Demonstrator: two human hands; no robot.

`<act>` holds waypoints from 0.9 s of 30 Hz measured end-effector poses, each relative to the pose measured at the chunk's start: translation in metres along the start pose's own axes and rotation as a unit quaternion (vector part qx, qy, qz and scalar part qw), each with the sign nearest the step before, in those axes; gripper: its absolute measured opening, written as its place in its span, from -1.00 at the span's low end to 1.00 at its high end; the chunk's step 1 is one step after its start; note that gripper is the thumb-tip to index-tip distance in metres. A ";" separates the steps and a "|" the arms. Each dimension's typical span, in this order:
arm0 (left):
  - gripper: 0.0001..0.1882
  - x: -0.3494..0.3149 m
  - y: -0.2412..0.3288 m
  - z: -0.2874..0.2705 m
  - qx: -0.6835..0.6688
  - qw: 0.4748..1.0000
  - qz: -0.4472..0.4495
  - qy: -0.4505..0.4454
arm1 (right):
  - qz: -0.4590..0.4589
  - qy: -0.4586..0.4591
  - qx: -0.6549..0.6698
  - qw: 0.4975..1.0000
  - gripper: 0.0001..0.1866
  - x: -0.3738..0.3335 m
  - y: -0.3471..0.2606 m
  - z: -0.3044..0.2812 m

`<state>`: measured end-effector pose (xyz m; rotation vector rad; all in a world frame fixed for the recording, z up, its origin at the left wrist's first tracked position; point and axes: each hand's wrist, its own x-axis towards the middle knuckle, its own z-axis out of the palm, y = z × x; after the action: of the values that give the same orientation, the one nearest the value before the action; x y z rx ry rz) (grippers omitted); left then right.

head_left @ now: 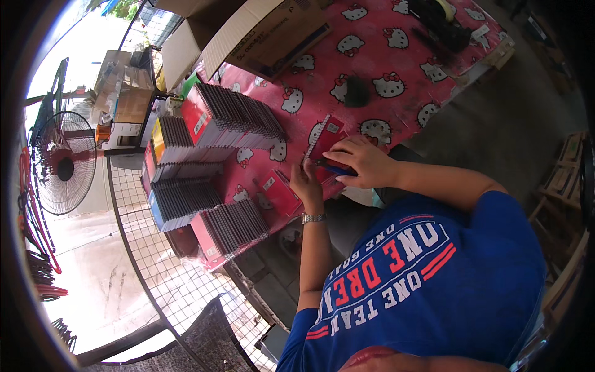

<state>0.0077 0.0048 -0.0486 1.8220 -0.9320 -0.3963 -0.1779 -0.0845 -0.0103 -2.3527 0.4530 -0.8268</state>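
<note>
A red spiral-bound notebook point(326, 135) lies tilted on the pink patterned tablecloth in front of me. My left hand point(304, 183), with a metal watch on its wrist, has its fingers closed at the near end of the notebook's wire spiral. My right hand point(367, 163) is wrapped round blue-handled pliers point(338, 169), their tip near the left fingertips at the spiral. The jaws are too small and partly covered to make out. Just left of my left hand lies another red notebook point(279, 191).
Stacks of spiral notebooks stand to the left: red point(226, 115), yellow point(170, 139), blue point(183, 201) and pink point(229, 226). An open cardboard box point(266, 37) sits at the back. A black tape dispenser point(443, 28) is at the far right; a fan point(64, 164) stands left.
</note>
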 end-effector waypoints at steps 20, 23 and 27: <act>-0.78 -0.010 0.020 -0.036 0.065 0.988 0.133 0.050 | 0.137 -0.118 0.253 0.950 -0.43 -0.002 0.006 -0.003; -0.80 0.003 0.035 -0.101 0.116 0.986 0.111 0.040 | 0.184 -0.070 0.050 0.979 -0.47 -0.020 0.055 -0.040; -0.75 0.038 0.041 -0.130 0.387 0.918 0.063 -0.067 | 0.219 -0.104 -0.100 0.965 -0.57 -0.044 0.116 -0.081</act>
<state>0.0983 0.0515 0.0498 2.4418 -1.4284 -0.0573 -0.2775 -0.1856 -0.0532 -2.3521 0.9577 -0.3360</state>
